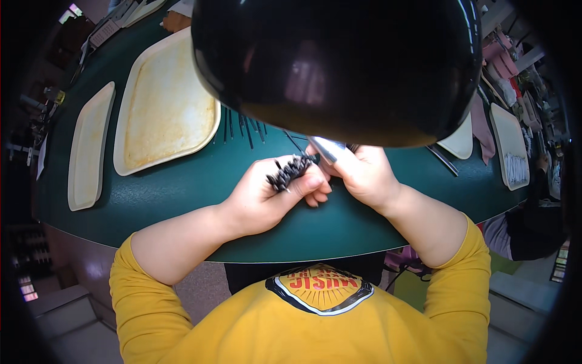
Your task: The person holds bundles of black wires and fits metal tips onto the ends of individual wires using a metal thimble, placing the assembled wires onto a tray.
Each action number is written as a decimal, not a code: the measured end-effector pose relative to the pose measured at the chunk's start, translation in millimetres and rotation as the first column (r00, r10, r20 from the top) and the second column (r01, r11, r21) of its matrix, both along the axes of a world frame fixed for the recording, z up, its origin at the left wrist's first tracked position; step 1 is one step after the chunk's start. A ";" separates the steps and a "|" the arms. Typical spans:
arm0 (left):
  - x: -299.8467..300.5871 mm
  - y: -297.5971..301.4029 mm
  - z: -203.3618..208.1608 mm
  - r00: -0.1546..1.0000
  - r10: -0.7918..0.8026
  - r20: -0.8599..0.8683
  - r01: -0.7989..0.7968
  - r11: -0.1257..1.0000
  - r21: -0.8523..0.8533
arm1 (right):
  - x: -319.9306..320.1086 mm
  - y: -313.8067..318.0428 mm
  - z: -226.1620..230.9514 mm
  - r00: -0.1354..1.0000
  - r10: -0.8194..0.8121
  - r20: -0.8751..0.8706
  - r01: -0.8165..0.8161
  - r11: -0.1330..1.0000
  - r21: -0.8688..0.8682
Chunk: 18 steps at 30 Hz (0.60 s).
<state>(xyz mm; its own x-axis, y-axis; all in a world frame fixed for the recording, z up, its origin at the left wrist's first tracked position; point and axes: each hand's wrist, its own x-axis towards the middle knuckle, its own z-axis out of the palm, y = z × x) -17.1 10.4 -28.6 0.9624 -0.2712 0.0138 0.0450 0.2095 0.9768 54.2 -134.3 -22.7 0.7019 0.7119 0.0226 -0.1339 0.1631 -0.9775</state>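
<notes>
My left hand (264, 191) is closed around a bundle of thin black sticks (288, 173), whose ends bunch together above my thumb. Close beside it, my right hand (368, 176) pinches a shiny silver metal tool (326, 149); its exact kind is hard to make out, and the lamp shade covers part of it. The tool's tip is near the bundle, by the fingers of my left hand. More thin black sticks (244, 128) lie on the green table (200, 194) beyond my hands, partly hidden under the shade.
A large black lamp shade (339, 67) blocks the far middle. Cream trays stand at left, one wide (167, 103) and one narrow (91, 151). At right are a dark rod (443, 161), a pinkish cloth (483, 130) and a tray (502, 130) with thin white pieces. Another person sits far right.
</notes>
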 end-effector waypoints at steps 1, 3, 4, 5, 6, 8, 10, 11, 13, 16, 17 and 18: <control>0.0 1.9 -0.7 0.997 -0.082 -0.009 0.081 0.995 -0.059 | -2.3 2.4 3.5 0.998 -0.064 0.008 0.064 0.998 0.014; -0.2 4.4 11.9 0.981 -0.160 -0.110 0.149 0.984 -0.098 | 3.1 -2.5 1.7 0.996 0.011 -0.093 -0.001 0.995 0.104; 0.4 7.8 17.4 0.959 -0.215 -0.185 0.199 0.975 -0.103 | 4.6 -4.2 6.7 0.992 0.036 -0.120 -0.018 0.989 0.145; 0.0 7.5 20.5 0.959 -0.215 -0.184 0.198 0.975 -0.104 | 6.3 -6.5 10.9 0.989 0.048 -0.143 -0.027 0.989 0.148; -0.4 6.9 23.0 0.935 -0.249 -0.252 0.210 0.963 -0.171 | 5.4 -5.4 11.3 0.989 0.048 -0.143 -0.027 0.989 0.147; -2.2 3.2 23.7 0.904 -0.290 -0.314 0.220 0.946 -0.240 | 3.5 -2.6 12.1 0.952 0.019 0.306 -0.015 1.000 -0.018; -6.9 -3.7 22.9 0.947 -0.093 -0.309 0.011 0.967 -0.256 | 4.7 -4.2 10.8 0.946 -0.009 0.325 0.011 1.000 -0.005; -5.4 -2.6 23.4 0.943 -0.044 -0.329 -0.029 0.976 -0.215 | 6.0 -4.1 8.7 0.940 -0.031 0.340 0.028 1.000 0.012; -3.6 0.3 23.1 0.934 0.016 -0.356 -0.100 0.970 -0.221 | 4.0 -2.8 17.6 0.955 -0.080 0.286 0.060 0.995 0.077; -6.1 2.9 23.6 0.951 0.022 -0.309 -0.090 0.975 -0.205 | 12.1 -10.4 19.6 0.959 -0.101 0.264 0.073 0.991 0.116; -6.4 2.9 22.6 0.964 0.024 -0.264 -0.079 0.977 -0.199 | 15.9 -9.4 15.6 0.969 -0.102 0.227 0.052 0.975 0.218; -6.1 3.2 22.6 0.964 0.023 -0.264 -0.078 0.977 -0.200 | 14.6 -10.5 16.9 0.969 -0.103 0.226 0.053 0.975 0.217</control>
<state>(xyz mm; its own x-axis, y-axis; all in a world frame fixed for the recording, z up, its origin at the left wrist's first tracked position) -23.2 13.6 -6.0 0.9526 -0.2400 -0.1871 0.2748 0.4142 0.8677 68.8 -144.8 -5.8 0.7122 0.6170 0.3350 0.1166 0.3665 -0.9231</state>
